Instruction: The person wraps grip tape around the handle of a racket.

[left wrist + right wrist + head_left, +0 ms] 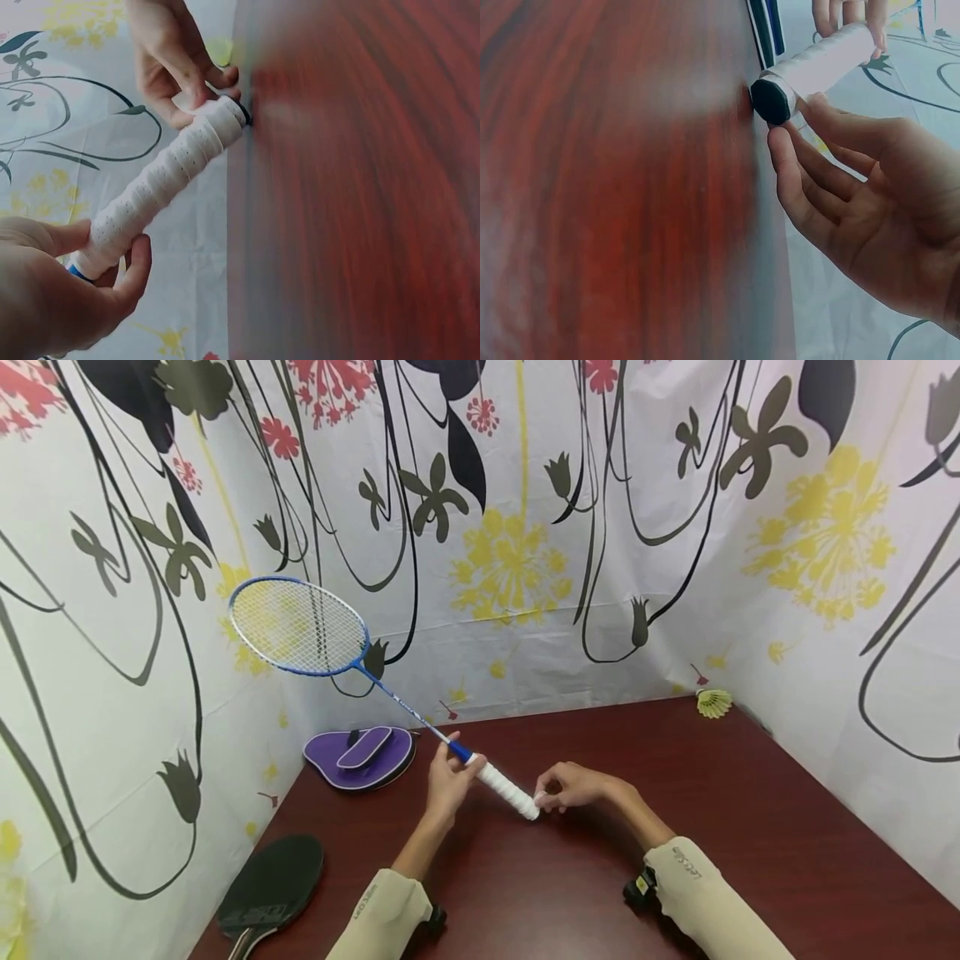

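A blue-and-white badminton racket (405, 703) slants up to the left in the head view, its strung head (300, 627) raised in front of the curtain. My left hand (448, 781) grips the top of its handle, just below the blue cone, thumb and fingers on opposite sides. White grip tape (161, 180) winds round the handle in overlapping ridges. At the butt end, my right hand (570, 785) pinches a loose flap of that tape between thumb and fingers. The dark butt cap (771, 101) shows uncovered in the right wrist view.
On the dark red wooden table (525, 893), a purple paddle case (330, 756) lies at the back left. A black table tennis paddle (273, 881) is at the front left. A yellow shuttlecock (712, 702) sits in the back right corner. Flower-patterned curtains (600, 585) surround the table.
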`<state>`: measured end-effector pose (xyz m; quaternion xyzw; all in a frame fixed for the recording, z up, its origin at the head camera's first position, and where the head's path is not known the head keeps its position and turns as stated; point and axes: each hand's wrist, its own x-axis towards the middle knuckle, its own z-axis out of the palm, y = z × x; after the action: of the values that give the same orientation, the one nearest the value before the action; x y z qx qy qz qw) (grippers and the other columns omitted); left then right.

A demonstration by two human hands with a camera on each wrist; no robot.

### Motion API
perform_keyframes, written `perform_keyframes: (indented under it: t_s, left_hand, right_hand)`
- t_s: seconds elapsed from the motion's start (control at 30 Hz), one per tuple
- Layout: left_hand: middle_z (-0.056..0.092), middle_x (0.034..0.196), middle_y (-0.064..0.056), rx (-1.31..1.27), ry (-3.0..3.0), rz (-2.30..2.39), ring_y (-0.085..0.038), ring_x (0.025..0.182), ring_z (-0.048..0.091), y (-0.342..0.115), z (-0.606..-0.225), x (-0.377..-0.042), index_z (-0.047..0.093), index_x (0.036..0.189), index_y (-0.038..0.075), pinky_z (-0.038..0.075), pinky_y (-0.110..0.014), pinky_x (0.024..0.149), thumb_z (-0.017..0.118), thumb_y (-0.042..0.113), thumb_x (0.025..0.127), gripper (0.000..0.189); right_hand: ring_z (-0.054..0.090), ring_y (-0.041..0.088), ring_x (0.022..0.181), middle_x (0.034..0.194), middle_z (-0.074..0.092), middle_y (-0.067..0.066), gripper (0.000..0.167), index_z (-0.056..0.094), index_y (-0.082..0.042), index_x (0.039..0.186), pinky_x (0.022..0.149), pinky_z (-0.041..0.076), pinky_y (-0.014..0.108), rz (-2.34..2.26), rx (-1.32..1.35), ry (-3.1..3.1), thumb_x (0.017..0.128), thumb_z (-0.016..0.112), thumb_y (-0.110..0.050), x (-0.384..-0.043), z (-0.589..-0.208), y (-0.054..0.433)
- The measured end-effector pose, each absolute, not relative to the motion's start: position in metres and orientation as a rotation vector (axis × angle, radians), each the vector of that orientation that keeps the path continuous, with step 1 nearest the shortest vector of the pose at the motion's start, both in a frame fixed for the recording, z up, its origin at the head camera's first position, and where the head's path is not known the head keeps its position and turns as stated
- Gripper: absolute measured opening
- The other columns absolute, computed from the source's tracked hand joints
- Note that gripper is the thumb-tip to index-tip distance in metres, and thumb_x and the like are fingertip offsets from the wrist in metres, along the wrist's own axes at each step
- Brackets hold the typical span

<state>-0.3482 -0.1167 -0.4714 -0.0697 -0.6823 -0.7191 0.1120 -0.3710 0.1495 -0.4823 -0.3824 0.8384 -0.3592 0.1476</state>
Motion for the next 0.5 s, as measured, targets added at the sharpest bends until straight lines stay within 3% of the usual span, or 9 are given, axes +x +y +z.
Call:
perform_keyframes:
  t_s: [0.27, 0.5]
  left_hand:
    - [0.072, 0.111, -0.027, -0.265, -2.092, -2.132, -0.019, 0.09, 0.072, -0.1207, -0.4748, -0.3553, 0.034, 0.16, 0.004, 0.062, -0.038, 0.082, 0.074, 0.002, 0.095, 0.076]
    - [0.071, 0.117, -0.026, -0.355, -2.124, -2.158, -0.024, 0.099, 0.072, -0.1266, -0.4725, -0.358, 0.029, 0.161, 0.007, 0.06, -0.044, 0.089, 0.071, 0.004, 0.097, 0.077]
  right_hand:
    - [0.071, 0.022, 0.068, 0.08, 0.075, 0.004, 0.01, 0.077, -0.011, 0.094, 0.064, 0.061, 0.034, -0.995, -1.006, 2.534, 0.099, 0.071, -0.018, -0.3702, -0.4838, 0.1508]
    - [0.072, 0.024, 0.068, 0.079, 0.075, 0.008, 0.014, 0.077, -0.007, 0.092, 0.064, 0.062, 0.038, -1.013, -0.991, 2.511, 0.097, 0.074, -0.019, -0.3701, -0.4793, 0.1459]
